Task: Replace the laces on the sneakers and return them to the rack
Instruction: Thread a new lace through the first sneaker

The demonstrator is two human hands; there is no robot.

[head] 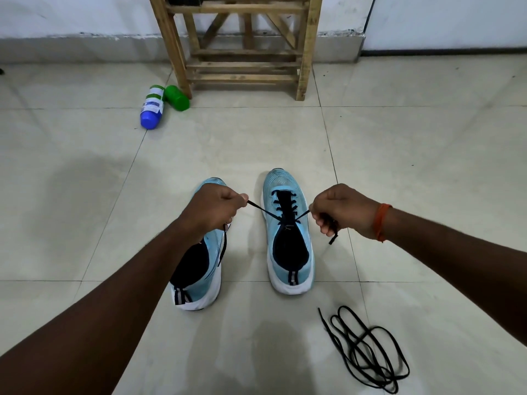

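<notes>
Lacing under way, head view. Two pale blue sneakers stand side by side on the tiled floor (399,152), just below centre, toes towards 12 o'clock. The right sneaker (287,183) carries a dark lace (265,211) crossed through its eyelets up to the mouth of the shoe. The two ends run out taut towards 9 and 3 o'clock. The left hand (216,208) is closed on one end, with the spare tail hanging from the fist across the left sneaker (214,252). The right hand (339,209), an orange band (382,222) on its wrist, is closed on the other end, whose tip pokes out below the fingers. The left forearm covers the left sneaker's eyelets, so whether that shoe is laced cannot be told. A loose dark lace (366,355) lies coiled on the floor at 5 o'clock, well apart from both hands. The wooden rack (306,52) stands against the wall at 12 o'clock, its lower slats bare. Two bottles lie at 10 o'clock beside its leg, one blue-capped (152,108) and one green (177,98).

Judgement: threading of the right sneaker looks nearly complete, with tightening and tying left. The coiled lace suggests work remains on the left sneaker. Neither shoe is yet on the rack.
</notes>
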